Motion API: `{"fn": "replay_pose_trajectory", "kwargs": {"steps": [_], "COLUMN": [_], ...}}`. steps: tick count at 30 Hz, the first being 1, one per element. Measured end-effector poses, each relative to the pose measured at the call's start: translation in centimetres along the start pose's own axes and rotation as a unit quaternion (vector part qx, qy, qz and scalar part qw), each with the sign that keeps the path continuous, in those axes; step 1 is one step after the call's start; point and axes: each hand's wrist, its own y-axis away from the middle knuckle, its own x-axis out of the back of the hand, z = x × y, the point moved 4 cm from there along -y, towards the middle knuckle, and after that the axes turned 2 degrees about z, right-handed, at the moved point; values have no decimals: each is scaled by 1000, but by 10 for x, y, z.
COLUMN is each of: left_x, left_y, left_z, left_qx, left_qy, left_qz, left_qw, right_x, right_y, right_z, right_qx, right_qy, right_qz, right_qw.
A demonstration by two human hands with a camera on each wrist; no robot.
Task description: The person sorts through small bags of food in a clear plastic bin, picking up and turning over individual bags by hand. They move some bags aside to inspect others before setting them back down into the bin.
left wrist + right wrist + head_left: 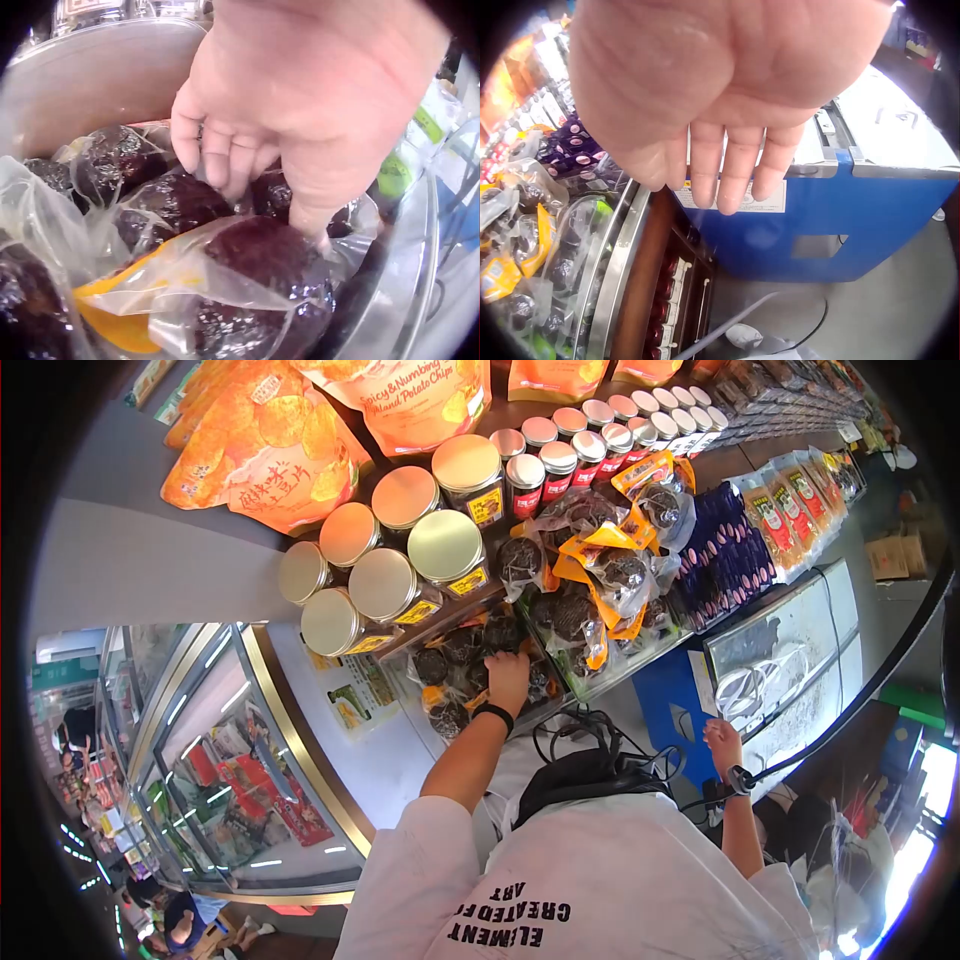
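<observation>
My left hand, with a black band at the wrist, reaches into a bin of dark, glossy vacuum-packed food. In the left wrist view the fingers of this hand bend down among the packs, and the thumb presses along the side of a dark vacuum pack with a yellow-orange label. The fingertips are partly hidden between packs. Off to the right, my right hand, a watch on its wrist, holds nothing. Its fingers hang loosely together in the right wrist view, palm showing, in front of a blue-sided cabinet.
Metal-lidded jars stand behind the bin, with orange chip bags above them. More vacuum packs with orange labels fill the neighbouring bin, beside dark purple packets. Black cables lie close to my body. A glass display case stands left.
</observation>
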Motion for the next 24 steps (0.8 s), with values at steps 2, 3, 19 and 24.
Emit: {"fn": "replay_pose_trajectory", "kwargs": {"steps": [2,3,19,24], "left_x": [-12,-16,-4,44], "left_y": [-9,-10,5,30], "left_z": [6,8,4,-40], "left_qx": [19,43,-26,-21], "left_qy": [0,-5,0,248], "left_qz": [-10,-20,-24,-61], "left_qw": [1000,999,999,967], "right_x": [-2,-2,-24,-36], "right_y": [6,10,36,35], "right_z": [-3,-5,-11,19], "right_qx": [-4,-6,18,12], "right_qy": [-10,-5,15,2], "right_qz": [6,9,25,-2], "right_qw": [1000,1000,999,1000]}}
